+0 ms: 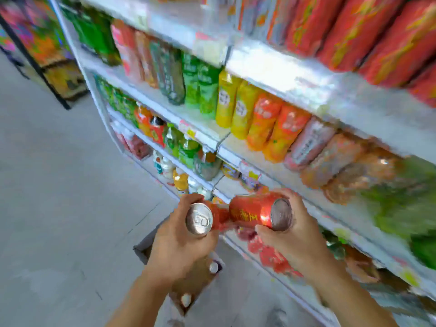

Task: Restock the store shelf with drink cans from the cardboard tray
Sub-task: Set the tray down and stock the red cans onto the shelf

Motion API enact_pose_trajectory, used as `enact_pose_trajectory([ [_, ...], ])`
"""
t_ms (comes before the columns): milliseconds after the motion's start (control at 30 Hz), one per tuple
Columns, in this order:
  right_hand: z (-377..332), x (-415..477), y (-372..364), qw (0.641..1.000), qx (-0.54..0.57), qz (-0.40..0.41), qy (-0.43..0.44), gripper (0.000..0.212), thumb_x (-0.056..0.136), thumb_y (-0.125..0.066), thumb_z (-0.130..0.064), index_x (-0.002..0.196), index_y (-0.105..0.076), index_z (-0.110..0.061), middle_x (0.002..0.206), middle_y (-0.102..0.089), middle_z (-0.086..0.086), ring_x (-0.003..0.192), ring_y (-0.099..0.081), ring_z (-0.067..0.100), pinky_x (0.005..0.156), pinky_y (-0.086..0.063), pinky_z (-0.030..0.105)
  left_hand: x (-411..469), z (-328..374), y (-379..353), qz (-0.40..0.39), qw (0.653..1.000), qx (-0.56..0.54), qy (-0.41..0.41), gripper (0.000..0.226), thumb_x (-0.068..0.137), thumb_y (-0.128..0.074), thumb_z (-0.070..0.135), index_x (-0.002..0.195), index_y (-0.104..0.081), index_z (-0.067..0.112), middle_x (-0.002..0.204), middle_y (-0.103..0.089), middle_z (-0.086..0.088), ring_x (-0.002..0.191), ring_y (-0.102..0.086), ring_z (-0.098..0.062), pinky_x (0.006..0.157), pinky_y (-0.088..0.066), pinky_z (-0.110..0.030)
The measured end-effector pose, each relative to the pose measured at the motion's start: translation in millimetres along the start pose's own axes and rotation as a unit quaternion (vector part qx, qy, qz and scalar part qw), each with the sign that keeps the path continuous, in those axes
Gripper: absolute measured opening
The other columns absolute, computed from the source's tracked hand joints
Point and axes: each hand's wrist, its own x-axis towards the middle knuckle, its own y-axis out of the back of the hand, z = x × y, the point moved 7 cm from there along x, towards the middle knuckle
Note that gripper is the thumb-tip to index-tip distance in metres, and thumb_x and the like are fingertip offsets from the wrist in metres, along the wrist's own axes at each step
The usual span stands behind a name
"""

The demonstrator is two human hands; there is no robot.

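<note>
Low in the view, both hands are raised in front of the shelf unit, each with a red drink can. The left hand grips the left can, its fingers curled round the body, and the silver top with the pull tab faces the camera. The right hand holds the right can tipped on its side, fingers over the top and thumb beneath, with one silver end turned toward the camera. The two cans sit just beside each other; motion blur hides whether they touch.

Below the hands, the cardboard tray lies on the grey floor close to the foot of the shelves. Two small pale round tops show inside it, too small to identify.

The shelves are stocked with bottles in green, yellow and orange. A row of red cans fills the top right shelf. More red shapes sit on a low shelf under the right hand, too blurred to tell clearly.
</note>
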Motion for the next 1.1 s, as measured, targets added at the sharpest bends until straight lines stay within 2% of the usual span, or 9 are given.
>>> enact_pose_trajectory([
  [100, -50, -36, 73, 0.993, 0.046, 0.105, 0.042, 0.063, 0.062, -0.084, -0.013, 0.108, -0.047, -0.033, 0.091, -0.066, -0.027, 0.071, -0.065, -0.004, 0.062, -0.049, 0.014, -3, 83, -9, -0.015, 0.995, -0.019, -0.092, 0.065, 0.058, -0.069, 0.056, 0.116, -0.044, 0.041, 0.096, -0.068, 0.019, 0.088, -0.067, -0.006, 0.08, -0.055, -0.043],
  [167, -73, -60, 119, 0.981, 0.045, 0.174, 0.069, 0.062, 0.055, -0.081, -0.026, 0.106, -0.047, -0.035, 0.093, -0.061, -0.032, 0.077, -0.063, -0.005, 0.069, -0.05, 0.015, -4, 137, -22, -0.031, 0.988, -0.029, -0.151, 0.064, 0.057, -0.07, 0.06, 0.114, -0.046, 0.042, 0.097, -0.069, 0.016, 0.092, -0.068, -0.01, 0.08, -0.054, -0.047],
  [233, -85, -80, 161, 0.968, 0.063, 0.23, 0.079, 0.065, 0.047, -0.078, -0.042, 0.105, -0.048, -0.046, 0.096, -0.064, -0.023, 0.084, -0.064, 0.001, 0.076, -0.053, 0.024, -7, 186, -39, -0.052, 0.977, -0.041, -0.204, 0.063, 0.056, -0.069, 0.062, 0.112, -0.047, 0.043, 0.096, -0.068, 0.017, 0.091, -0.067, -0.011, 0.08, -0.054, -0.046],
  [367, -100, -109, 241, 0.938, 0.081, 0.312, 0.124, 0.066, 0.047, -0.078, -0.043, 0.107, -0.052, -0.049, 0.109, -0.065, -0.006, 0.1, -0.065, 0.021, 0.089, -0.053, 0.05, -17, 266, -75, -0.081, 0.949, -0.067, -0.298, 0.06, 0.057, -0.069, 0.056, 0.111, -0.051, 0.039, 0.096, -0.065, 0.023, 0.087, -0.064, 0.001, 0.077, -0.052, -0.024],
  [467, -110, -117, 294, 0.918, 0.048, 0.369, 0.138, 0.063, 0.054, -0.081, -0.038, 0.109, -0.052, -0.05, 0.109, -0.065, -0.014, 0.101, -0.063, 0.007, 0.094, -0.049, 0.031, -21, 308, -100, -0.102, 0.933, -0.095, -0.333, 0.056, 0.059, -0.071, 0.051, 0.11, -0.055, 0.033, 0.096, -0.067, 0.023, 0.088, -0.065, 0.001, 0.076, -0.047, -0.015],
  [533, -113, -106, 324, 0.915, 0.037, 0.375, 0.141, 0.059, 0.067, -0.083, -0.016, 0.108, -0.053, -0.045, 0.101, -0.064, -0.02, 0.088, -0.06, -0.011, 0.082, -0.045, 0.015, -17, 326, -112, -0.102, 0.925, -0.105, -0.35, 0.051, 0.062, -0.071, 0.049, 0.109, -0.055, 0.037, 0.096, -0.068, 0.022, 0.09, -0.065, -0.001, 0.079, -0.05, -0.024],
  [600, -108, -86, 351, 0.921, 0.024, 0.369, 0.121, 0.059, 0.074, -0.078, -0.006, 0.116, -0.049, -0.037, 0.101, -0.06, -0.022, 0.079, -0.058, -0.016, 0.074, -0.044, 0.012, -11, 337, -121, -0.101, 0.92, -0.114, -0.362, 0.049, 0.064, -0.071, 0.046, 0.11, -0.055, 0.038, 0.1, -0.067, 0.022, 0.093, -0.065, -0.002, 0.083, -0.052, -0.029],
  [800, -77, -32, 395, 0.936, 0.015, 0.347, 0.052, 0.054, 0.077, -0.076, -0.019, 0.118, -0.043, -0.029, 0.112, -0.059, -0.006, 0.095, -0.057, 0.006, 0.068, -0.038, 0.015, 11, 355, -132, -0.108, 0.916, -0.108, -0.372, 0.05, 0.064, -0.071, 0.048, 0.111, -0.058, 0.035, 0.1, -0.067, 0.02, 0.096, -0.066, -0.009, 0.087, -0.052, -0.032],
  [1100, -57, 8, 407, 0.954, -0.014, 0.295, 0.058, 0.07, 0.073, -0.082, -0.028, 0.133, -0.045, -0.03, 0.107, -0.059, -0.016, 0.094, -0.056, -0.004, 0.072, -0.042, 0.015, 23, 366, -140, -0.11, 0.911, -0.09, -0.386, 0.046, 0.066, -0.07, 0.051, 0.108, -0.058, 0.04, 0.102, -0.066, 0.021, 0.099, -0.064, -0.005, 0.085, -0.052, -0.028],
])
